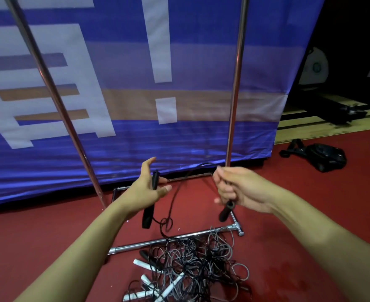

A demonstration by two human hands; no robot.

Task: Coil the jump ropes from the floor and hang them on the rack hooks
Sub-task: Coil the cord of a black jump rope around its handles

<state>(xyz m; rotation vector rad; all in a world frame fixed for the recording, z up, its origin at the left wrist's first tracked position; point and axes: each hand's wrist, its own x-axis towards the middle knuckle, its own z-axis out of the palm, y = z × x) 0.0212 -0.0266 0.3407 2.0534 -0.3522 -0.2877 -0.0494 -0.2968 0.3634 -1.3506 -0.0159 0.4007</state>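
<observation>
- Left hand [151, 188]: raised before the rack with palm turned inward, fingers extended upward and thumb pointing right; a slim black cylindrical rope handle [150, 203] lies across the palm, its lower end hanging below the hand. Whether the thumb presses the handle cannot be told.
- Right hand [234, 188]: fingers curled and clamped on a second black cylindrical handle [226, 211], whose blunt end juts down and left out of the fist.
- Thin black jump-rope cord [175, 192]: runs from the right fist in an arc, drops between the two hands, loops near the lower end of the left handle and continues down to the pile.
- Tangled pile of black and grey jump ropes with white and black handles [190, 264]: lies on the dark red floor [48, 236], below and between the forearms, partly over the front base bar of the rack.
- Chrome tubular garment-style rack [234, 90]: two shiny uprights rise out of view; the left one slants in the wide-angle view. Its base bars rest on the floor, the front one just behind the pile.
- Blue fabric banner with large white and tan block shapes [179, 62]: hangs directly behind the rack, reaching the floor.
- Black bag with straps [323, 155]: lies on the red floor at right, well apart from the ropes.
- Pale wooden flooring [310, 125]: begins beyond the red floor at right.
</observation>
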